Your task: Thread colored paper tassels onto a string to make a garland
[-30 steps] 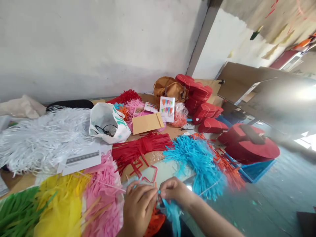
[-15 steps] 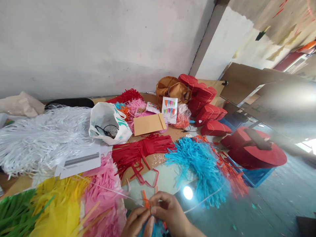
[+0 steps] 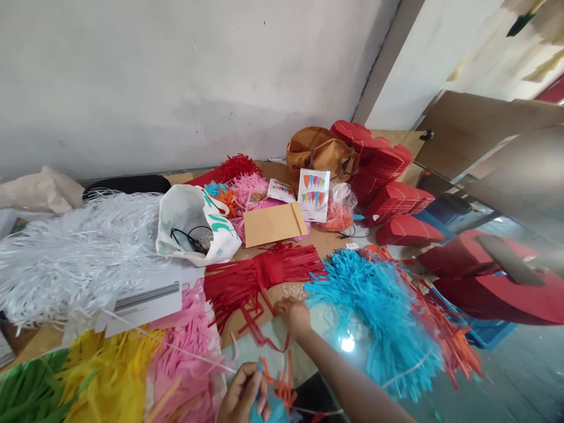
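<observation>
My left hand (image 3: 244, 390) at the bottom middle is closed on a blue tassel (image 3: 271, 408) of thin strips, pinched near its top. Loose orange strips (image 3: 285, 385) stand beside it, and a white string (image 3: 194, 352) runs from the left towards that hand. My right hand (image 3: 294, 317) reaches out over the table with its fingers curled together and pointing down. It is close to a small heap of clear little pieces (image 3: 293, 289) and the loose ends of a red fringe bundle (image 3: 268, 267). Whatever its fingertips hold is too small to make out.
Blue fringe (image 3: 365, 311) covers the right side, with orange fringe (image 3: 445, 329) behind it. White, yellow (image 3: 110, 370), pink and green fringe lie left. A white bag (image 3: 194, 229), a brown cardboard piece (image 3: 273, 224) and red stacks (image 3: 400, 200) stand farther back.
My right hand has left the blue tassel beside my left hand and moved forward to the clear pieces. My left hand stays on the tassel. The view has shifted slightly left.
</observation>
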`<state>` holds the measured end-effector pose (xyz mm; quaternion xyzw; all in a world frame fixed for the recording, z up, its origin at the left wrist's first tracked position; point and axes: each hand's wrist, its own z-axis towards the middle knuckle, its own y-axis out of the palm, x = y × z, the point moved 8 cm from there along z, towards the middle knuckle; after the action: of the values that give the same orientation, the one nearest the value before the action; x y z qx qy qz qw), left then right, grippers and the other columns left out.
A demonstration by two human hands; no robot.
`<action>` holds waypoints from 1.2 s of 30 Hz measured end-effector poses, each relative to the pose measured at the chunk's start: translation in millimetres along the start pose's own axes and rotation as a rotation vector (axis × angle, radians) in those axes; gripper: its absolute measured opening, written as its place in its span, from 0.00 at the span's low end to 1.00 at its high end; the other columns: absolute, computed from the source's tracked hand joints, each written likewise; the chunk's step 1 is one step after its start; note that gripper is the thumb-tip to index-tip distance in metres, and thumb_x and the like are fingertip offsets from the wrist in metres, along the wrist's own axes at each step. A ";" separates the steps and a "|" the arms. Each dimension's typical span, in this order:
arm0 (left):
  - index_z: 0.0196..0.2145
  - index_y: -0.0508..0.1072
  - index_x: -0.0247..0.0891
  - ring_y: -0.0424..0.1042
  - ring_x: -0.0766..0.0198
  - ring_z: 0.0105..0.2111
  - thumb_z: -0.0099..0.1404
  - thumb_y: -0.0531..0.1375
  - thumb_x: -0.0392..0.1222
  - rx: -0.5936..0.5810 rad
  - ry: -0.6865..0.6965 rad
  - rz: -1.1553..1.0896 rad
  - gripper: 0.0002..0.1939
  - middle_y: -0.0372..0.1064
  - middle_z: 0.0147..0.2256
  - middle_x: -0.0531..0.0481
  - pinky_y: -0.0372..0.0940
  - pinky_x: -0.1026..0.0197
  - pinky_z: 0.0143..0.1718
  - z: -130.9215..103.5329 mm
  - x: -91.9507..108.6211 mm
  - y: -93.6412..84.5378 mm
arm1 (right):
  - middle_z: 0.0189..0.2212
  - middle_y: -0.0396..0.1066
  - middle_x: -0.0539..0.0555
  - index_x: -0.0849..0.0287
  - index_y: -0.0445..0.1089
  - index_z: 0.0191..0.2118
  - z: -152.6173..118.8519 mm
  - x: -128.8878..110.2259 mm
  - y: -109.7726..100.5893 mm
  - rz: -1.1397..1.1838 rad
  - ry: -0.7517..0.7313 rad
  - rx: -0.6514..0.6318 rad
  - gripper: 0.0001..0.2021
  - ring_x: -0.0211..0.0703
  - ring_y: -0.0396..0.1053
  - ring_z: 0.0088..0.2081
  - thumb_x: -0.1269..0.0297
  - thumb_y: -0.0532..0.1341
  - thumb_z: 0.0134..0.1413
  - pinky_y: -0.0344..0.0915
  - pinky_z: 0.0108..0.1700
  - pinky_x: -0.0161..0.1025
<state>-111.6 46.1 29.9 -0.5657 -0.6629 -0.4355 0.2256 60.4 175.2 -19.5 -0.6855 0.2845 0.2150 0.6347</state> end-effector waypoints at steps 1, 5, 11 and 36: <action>0.27 0.72 0.44 0.57 0.69 0.16 0.49 0.65 0.66 -0.023 -0.043 -0.021 0.22 0.62 0.20 0.56 0.61 0.62 0.18 1.9 -3.6 0.9 | 0.31 0.76 0.57 0.59 0.76 0.27 0.4 0.0 -1.0 -0.003 0.000 0.001 0.09 0.48 0.74 0.36 0.78 0.61 0.50 0.65 0.40 0.41; 0.28 0.72 0.41 0.62 0.69 0.19 0.52 0.63 0.66 0.099 0.025 0.133 0.24 0.64 0.21 0.57 0.62 0.65 0.21 -2.3 7.0 -7.2 | 0.39 0.76 0.56 0.58 0.76 0.32 -25.4 -16.2 -25.4 0.053 -0.044 0.013 0.05 0.47 0.73 0.43 0.74 0.62 0.53 0.65 0.46 0.40; 0.31 0.79 0.42 0.77 0.59 0.33 0.56 0.63 0.59 0.183 0.372 0.560 0.17 0.78 0.31 0.49 0.71 0.64 0.37 -28.3 48.9 1.3 | 0.24 0.74 0.50 0.59 0.77 0.30 -118.4 -55.7 -39.8 0.963 0.127 -0.239 0.09 0.39 0.70 0.26 0.58 0.68 0.50 0.66 0.31 0.34; 0.37 0.76 0.48 0.78 0.68 0.31 0.68 0.56 0.44 -0.083 0.988 1.000 0.08 0.78 0.31 0.55 0.71 0.69 0.34 -112.7 74.0 41.4 | 0.28 0.67 0.49 0.58 0.68 0.32 -215.8 -91.8 -68.2 0.848 -0.002 -0.023 0.04 0.39 0.64 0.30 0.64 0.62 0.54 0.61 0.34 0.35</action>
<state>-113.3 -7.6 160.4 -0.5469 -0.1261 -0.5103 0.6516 22.8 -26.1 113.7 -0.5145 0.5382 0.4611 0.4828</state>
